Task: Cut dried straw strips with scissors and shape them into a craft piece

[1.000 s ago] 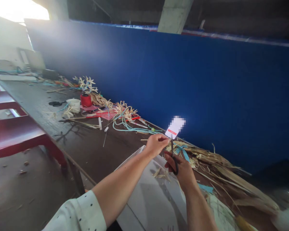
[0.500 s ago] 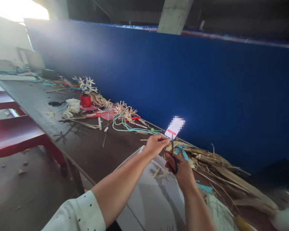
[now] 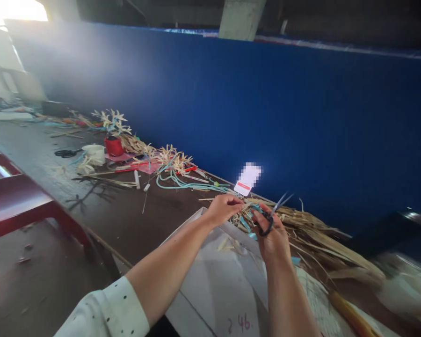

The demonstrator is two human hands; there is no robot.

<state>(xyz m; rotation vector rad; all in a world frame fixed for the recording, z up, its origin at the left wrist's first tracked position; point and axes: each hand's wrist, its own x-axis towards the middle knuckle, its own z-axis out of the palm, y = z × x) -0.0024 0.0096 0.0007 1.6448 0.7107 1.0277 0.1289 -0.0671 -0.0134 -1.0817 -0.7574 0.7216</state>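
Observation:
My right hand is wrapped around a pair of scissors. Their dark handle rests in the fingers and the blades point up and to the right, slightly apart. Just left of it, my left hand is closed in a pinch; what lies between its fingertips is too small to make out. Both hands are above the far edge of a white box with pale scraps on it. Blue strips and dried husk lie around the right hand. A lit phone stands beyond the fingertips.
On the table, to the left, are light-blue cord, pale straw-like flowers, a red thread spool, a white cup and another pair of scissors. A blue partition runs behind. Red stools stand left.
The scissors have swung from upright beside the left fingertips to pointing up and right. My right hand has turned and moved slightly away from the left, which stays pinched. The view has shifted right.

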